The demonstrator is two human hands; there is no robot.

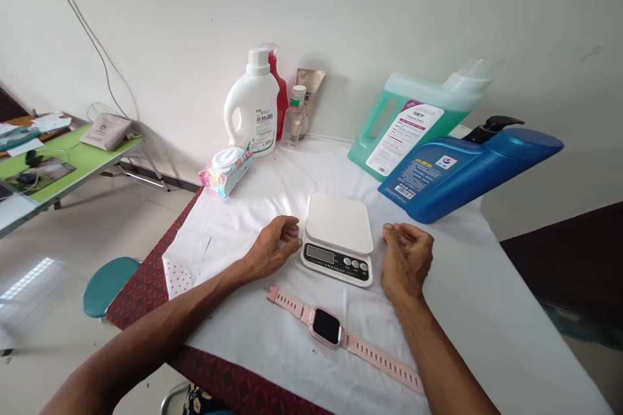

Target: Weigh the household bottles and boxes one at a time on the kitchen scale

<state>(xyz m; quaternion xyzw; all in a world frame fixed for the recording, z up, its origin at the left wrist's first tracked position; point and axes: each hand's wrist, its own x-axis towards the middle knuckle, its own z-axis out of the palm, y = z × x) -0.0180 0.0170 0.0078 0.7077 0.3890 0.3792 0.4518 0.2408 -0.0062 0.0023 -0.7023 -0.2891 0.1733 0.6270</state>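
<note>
Fingers (291,228) of the left hand (270,248) curl loosely, holding nothing, tips touching the left edge of the white rectangular plastic kitchen scale (337,238); the right hand (406,258) rests just right of it, fingers half curled and empty. That scale sits mid-desk between both hands. Near it lies a pink-strapped smartwatch (327,326). Farther right, a blue pump bottle (467,168) lies tilted against a green jug (413,123); a nudge of the white cloth (487,311) could likely send it rolling onto the scale.
</note>
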